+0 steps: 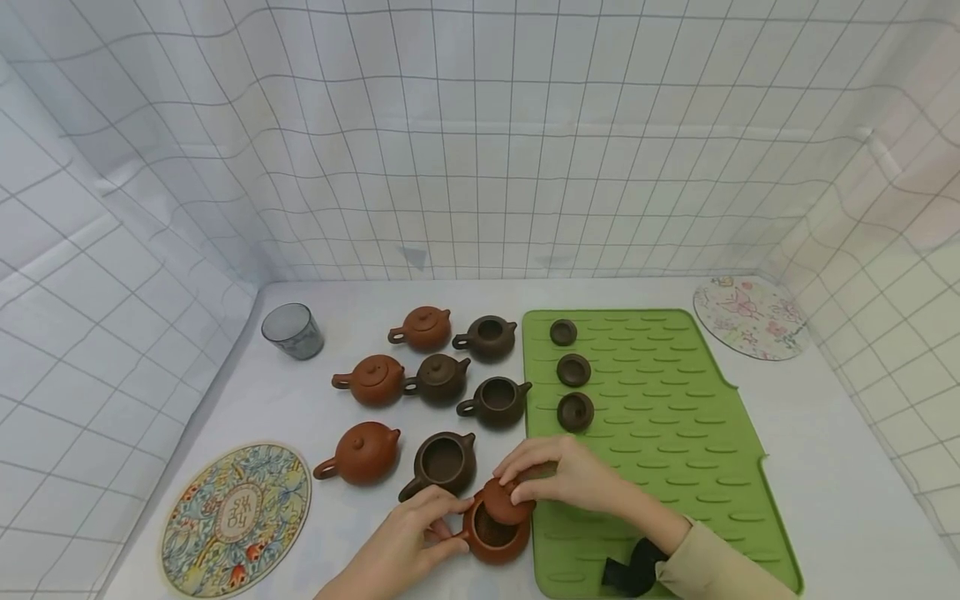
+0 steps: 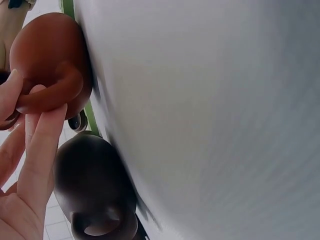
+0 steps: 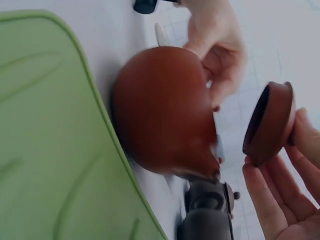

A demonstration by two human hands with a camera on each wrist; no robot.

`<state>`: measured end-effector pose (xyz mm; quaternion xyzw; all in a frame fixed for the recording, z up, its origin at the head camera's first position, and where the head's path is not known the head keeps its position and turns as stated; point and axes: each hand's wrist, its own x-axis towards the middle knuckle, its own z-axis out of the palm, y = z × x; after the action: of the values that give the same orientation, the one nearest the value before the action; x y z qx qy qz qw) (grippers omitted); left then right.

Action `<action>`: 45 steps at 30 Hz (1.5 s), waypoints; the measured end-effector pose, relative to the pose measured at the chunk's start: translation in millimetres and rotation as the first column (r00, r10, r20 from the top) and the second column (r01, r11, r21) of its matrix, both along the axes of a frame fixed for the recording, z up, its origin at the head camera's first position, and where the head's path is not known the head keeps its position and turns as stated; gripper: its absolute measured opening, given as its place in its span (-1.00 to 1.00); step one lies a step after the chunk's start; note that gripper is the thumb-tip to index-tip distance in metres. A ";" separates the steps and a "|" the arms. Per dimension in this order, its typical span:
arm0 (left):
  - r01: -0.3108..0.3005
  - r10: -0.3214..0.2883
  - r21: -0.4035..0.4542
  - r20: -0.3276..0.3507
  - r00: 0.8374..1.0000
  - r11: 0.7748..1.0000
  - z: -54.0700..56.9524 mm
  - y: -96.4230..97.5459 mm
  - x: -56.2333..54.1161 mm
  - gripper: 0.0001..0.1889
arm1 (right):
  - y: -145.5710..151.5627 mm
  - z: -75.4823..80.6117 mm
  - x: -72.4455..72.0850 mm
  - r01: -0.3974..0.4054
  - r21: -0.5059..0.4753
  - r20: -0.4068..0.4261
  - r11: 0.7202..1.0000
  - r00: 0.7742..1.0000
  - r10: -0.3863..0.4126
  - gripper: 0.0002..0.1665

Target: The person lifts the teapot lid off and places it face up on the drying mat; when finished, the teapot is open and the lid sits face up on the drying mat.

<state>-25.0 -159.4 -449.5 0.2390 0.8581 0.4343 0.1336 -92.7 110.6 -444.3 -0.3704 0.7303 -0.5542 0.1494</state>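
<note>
A reddish-brown clay teapot (image 1: 501, 550) stands at the front, right by the green mat's left edge. My left hand (image 1: 408, 537) grips its handle; the left wrist view shows fingers through the loop of the handle (image 2: 50, 95). In my right hand (image 1: 573, 477) the matching lid (image 1: 500, 502) is pinched between thumb and fingers. The right wrist view has this lid (image 3: 272, 125) tilted and apart from the teapot, whose mouth is uncovered. Close behind the left hand sits a dark brown teapot (image 1: 465, 457) without a lid.
Lidded reddish teapots (image 1: 366, 454) and dark teapots (image 1: 501, 417), some lidless, stand in rows behind. Several dark lids (image 1: 574, 412) lie on the green mat (image 1: 675, 467). A glass (image 1: 294, 333), a patterned round mat (image 1: 288, 500) and a floral disc (image 1: 750, 321) are farther out.
</note>
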 end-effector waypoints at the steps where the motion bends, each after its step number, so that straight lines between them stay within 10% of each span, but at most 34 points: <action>1: 0.000 0.000 -0.001 0.001 1.000 1.000 0.1 0.1 -0.2 -0.58 | 2.7 0.3 -1.4 0.019 -0.011 0.046 1.000 0.999 -0.018 -0.82; 8: -0.005 0.005 -0.017 0.029 1.000 1.000 1.6 0.2 -1.6 -0.57 | 24.2 8.0 -14.1 0.191 -0.056 0.351 0.980 0.923 -0.160 -0.78; 13: -0.008 0.009 -0.019 0.056 0.998 1.000 3.3 0.6 -1.9 -0.57 | 41.3 14.8 -28.1 0.355 -0.154 0.591 0.922 0.781 -0.202 -0.81; 18: -0.008 0.010 -0.027 0.069 0.998 1.000 3.9 0.6 -1.7 -0.56 | 62.1 19.3 -50.9 0.492 -0.362 0.744 0.792 0.665 -0.072 -0.69; 23: -0.008 0.010 -0.030 0.079 0.997 1.000 4.1 0.7 -1.8 -0.55 | 86.1 14.6 -76.6 0.550 -0.502 0.775 0.667 0.629 0.065 -0.61; 30: -0.007 0.009 -0.022 0.093 0.996 1.000 2.9 0.5 -2.0 -0.55 | 110.6 4.9 -107.8 0.668 -0.416 0.834 0.618 0.550 -0.033 -0.72; 36: -0.004 0.006 -0.018 0.090 0.996 1.000 2.6 0.2 -1.1 -0.55 | 117.9 0.2 -127.3 0.716 -0.232 0.829 0.658 0.499 -0.251 -0.68; 40: -0.008 0.009 -0.017 0.096 0.995 1.000 3.3 0.4 -0.9 -0.55 | 115.6 -4.2 -138.0 0.694 0.022 0.692 0.720 0.509 -0.512 -0.39; 45: -0.012 0.013 -0.019 0.075 0.997 1.000 4.3 1.2 -0.5 -0.55 | 113.3 -11.4 -146.8 0.682 0.282 0.430 0.675 0.539 -0.724 -0.19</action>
<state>-25.5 -158.1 -445.2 0.2160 0.8579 0.4358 0.1653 -239.5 223.9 -455.6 0.1204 0.7714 -0.6140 0.1162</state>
